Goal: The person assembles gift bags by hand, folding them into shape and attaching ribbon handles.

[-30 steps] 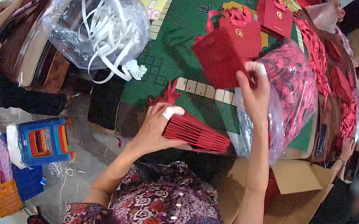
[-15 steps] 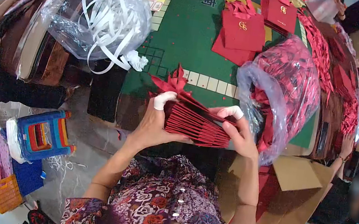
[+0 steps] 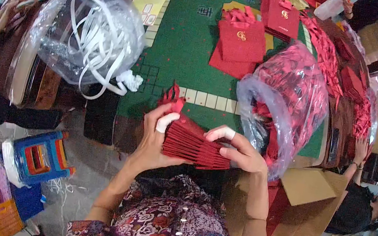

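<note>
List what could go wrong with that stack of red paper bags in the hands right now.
1. The stack of folded red bags is fanned out and pinched only at its ends by the left hand and right hand, off the table edge; loose ones might slip to the floor.
2. The open plastic sack of red pieces bulges right beside the right hand; a nudge may spill it.
</note>
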### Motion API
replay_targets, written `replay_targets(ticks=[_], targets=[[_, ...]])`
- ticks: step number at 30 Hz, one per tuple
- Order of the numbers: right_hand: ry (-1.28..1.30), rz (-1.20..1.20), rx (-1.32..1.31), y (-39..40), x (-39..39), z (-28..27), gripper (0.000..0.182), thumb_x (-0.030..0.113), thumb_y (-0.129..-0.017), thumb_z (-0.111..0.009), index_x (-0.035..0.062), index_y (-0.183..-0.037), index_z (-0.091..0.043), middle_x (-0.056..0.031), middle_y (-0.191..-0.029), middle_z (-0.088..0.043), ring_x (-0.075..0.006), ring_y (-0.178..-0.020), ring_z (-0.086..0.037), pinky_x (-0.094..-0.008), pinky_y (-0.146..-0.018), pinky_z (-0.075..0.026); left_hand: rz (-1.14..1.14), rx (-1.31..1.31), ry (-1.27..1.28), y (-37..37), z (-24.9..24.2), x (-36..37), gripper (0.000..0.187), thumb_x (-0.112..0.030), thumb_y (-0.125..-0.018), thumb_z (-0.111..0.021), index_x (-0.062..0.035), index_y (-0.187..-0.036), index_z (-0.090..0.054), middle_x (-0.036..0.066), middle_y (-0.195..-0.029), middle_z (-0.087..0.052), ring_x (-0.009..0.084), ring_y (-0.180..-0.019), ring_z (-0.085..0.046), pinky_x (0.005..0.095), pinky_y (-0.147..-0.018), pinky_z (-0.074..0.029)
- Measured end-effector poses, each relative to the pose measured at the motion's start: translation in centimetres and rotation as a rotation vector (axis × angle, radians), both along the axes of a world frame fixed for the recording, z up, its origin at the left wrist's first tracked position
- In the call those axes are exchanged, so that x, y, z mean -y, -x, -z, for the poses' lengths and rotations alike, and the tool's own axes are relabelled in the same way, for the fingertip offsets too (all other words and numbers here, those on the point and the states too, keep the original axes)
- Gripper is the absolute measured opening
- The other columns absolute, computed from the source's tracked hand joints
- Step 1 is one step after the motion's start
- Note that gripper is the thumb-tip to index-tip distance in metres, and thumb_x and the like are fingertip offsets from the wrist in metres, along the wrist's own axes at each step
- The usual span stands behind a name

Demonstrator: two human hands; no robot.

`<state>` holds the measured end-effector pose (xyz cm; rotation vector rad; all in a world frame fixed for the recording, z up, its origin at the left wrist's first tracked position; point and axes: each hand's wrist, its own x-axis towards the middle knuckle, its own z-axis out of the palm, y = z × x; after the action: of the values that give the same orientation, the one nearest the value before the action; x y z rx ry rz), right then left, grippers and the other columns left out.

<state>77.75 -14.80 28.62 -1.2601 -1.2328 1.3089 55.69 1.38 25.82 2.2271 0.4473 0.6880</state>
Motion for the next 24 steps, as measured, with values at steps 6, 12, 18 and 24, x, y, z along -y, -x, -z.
replay_targets(ticks=[6, 12, 18, 24], targets=[[0.116, 0.486, 0.2, -4.0, -3.8, -1.3, 0.029, 0.024, -0.104, -0.049, 0.0024, -0.117, -0.064, -0.0054, -0.105, -0.067, -0.0121, -0.097, -0.063, -0.0281, -0.082, -0.051, 0.112, -0.106, 0.023, 0.0, -0.2, -0.9, 0.103, -0.038, -0.052, -0.095, -0.0102, -0.135, -0.041, 0.017, -0.126, -0.052, 0.0373, -0.119, -0.047, 0.0505, -0.102, -0.036], [-0.075, 0.93, 1.004, -15.7, -12.1, 5.5, 0.049, 0.03, -0.089, -0.071, -0.0055, -0.121, -0.059, -0.0229, -0.11, -0.067, -0.0315, -0.103, -0.066, -0.0389, -0.086, -0.054, 0.101, -0.092, 0.034, -0.3, -0.5, -0.8, 0.104, -0.038, -0.047, -0.098, -0.0076, -0.132, -0.045, 0.016, -0.123, -0.051, 0.0366, -0.118, -0.048, 0.0475, -0.105, -0.038], [0.487, 0.858, 1.105, -20.4, -15.4, 6.3, 0.066, 0.041, -0.074, -0.083, -0.0095, -0.11, -0.061, -0.0297, -0.114, -0.064, -0.0429, -0.106, -0.063, -0.0475, -0.089, -0.053, 0.096, -0.073, 0.028, -0.3, -0.7, -0.9, 0.104, -0.039, -0.05, -0.096, -0.008, -0.133, -0.042, 0.016, -0.123, -0.055, 0.0371, -0.114, -0.051, 0.0486, -0.098, -0.038], [0.458, 0.948, 1.071, -20.4, -15.3, 7.2, 0.069, 0.045, -0.068, -0.086, -0.0074, -0.107, -0.062, -0.0286, -0.112, -0.065, -0.0419, -0.106, -0.064, -0.0473, -0.089, -0.053, 0.101, -0.105, 0.084, -0.3, -0.5, -1.0, 0.108, -0.035, -0.044, -0.099, -0.0092, -0.133, -0.044, 0.016, -0.123, -0.052, 0.0359, -0.118, -0.049, 0.0467, -0.104, -0.038]])
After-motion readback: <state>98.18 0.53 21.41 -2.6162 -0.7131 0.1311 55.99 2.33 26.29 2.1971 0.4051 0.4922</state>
